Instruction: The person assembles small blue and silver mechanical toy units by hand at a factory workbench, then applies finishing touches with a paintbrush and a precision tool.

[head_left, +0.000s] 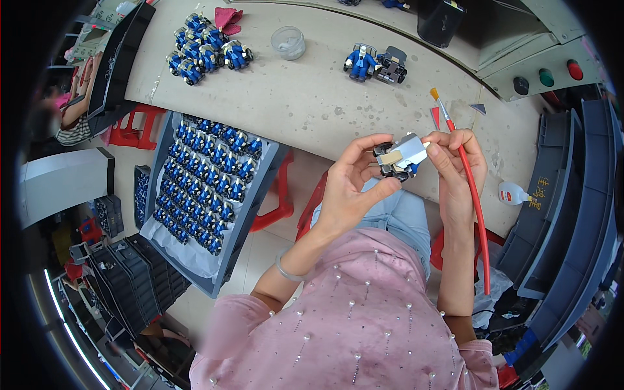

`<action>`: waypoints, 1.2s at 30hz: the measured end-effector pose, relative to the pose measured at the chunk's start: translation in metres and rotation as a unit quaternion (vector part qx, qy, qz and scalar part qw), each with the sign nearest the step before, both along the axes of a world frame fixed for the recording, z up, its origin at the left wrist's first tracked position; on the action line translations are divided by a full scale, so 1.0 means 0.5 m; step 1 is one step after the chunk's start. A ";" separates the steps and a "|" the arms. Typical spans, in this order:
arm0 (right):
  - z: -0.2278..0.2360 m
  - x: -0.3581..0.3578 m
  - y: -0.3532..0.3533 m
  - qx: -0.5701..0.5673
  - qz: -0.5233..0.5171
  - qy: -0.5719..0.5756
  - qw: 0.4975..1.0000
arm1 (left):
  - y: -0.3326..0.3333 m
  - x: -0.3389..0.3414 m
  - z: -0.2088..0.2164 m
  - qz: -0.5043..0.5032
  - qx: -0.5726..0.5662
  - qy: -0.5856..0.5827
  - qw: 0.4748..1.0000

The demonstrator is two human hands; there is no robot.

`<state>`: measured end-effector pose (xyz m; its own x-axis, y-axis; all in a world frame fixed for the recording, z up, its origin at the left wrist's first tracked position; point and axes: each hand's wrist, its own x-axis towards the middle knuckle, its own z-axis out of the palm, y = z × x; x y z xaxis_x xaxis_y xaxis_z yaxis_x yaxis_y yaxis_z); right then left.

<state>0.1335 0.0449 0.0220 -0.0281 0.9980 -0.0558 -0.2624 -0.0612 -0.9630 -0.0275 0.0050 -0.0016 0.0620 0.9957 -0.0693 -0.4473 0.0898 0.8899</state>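
Observation:
A small toy car [404,156] with a silver-grey body, black wheels and a bit of blue is held up between both hands, over the near table edge. My left hand [357,185] grips its wheel side with thumb and fingers. On its other end, the fingertips of my right hand [458,159] pinch it. A long red-handled paintbrush [469,172] also sits in my right hand, bristles pointing up and away. Farther back on the table stand a blue toy figure [361,63] in a vehicle and a dark toy car [392,65] beside it.
A grey tray [224,276] holding rows of blue toys is at my left. On the table are a heap of blue toys [201,49], a clear cup [288,43], a red cloth [228,20] and a white bottle [513,193]. Grey bins [552,195] stand at right.

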 end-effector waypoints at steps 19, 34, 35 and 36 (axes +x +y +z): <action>-0.005 0.006 0.007 0.008 0.057 0.071 0.996 | 0.000 -0.021 -0.005 -0.164 -0.137 -0.277 0.937; -0.003 -0.005 -0.004 0.068 0.037 -0.054 0.996 | -0.006 -0.014 -0.002 -0.101 -0.106 -0.141 0.979; -0.003 -0.003 -0.002 0.063 0.041 -0.068 0.995 | -0.007 -0.017 -0.002 -0.102 -0.115 -0.142 0.978; -0.002 -0.001 -0.001 0.059 0.046 -0.082 0.994 | -0.008 -0.018 -0.002 -0.101 -0.115 -0.142 0.978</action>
<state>0.1331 0.0444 0.0209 -0.1191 0.9916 0.0505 -0.1002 0.0386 -0.9942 -0.0367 0.0009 -0.0026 0.3046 0.9213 -0.2417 -0.6258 0.3849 0.6784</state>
